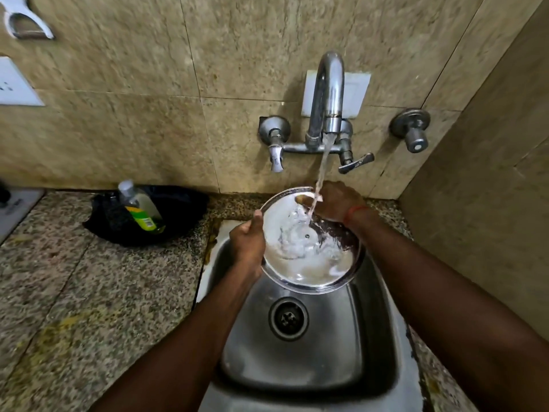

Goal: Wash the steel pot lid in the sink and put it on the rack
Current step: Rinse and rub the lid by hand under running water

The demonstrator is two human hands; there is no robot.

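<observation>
While water runs from the tap (328, 93), I hold the lid (309, 251) tilted, hollow side up, over the back of the sink (300, 364), so the stream hits its inside. Left hand (248, 242) clamps the lid's left rim to steady it; right hand (335, 202) grips the far rim, thumb inside. Soap bottle (139, 208) lies on the countertop (89, 278) near its back edge. No rack visible.

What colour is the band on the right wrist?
Red-orange thread band, seen in the head view.
</observation>
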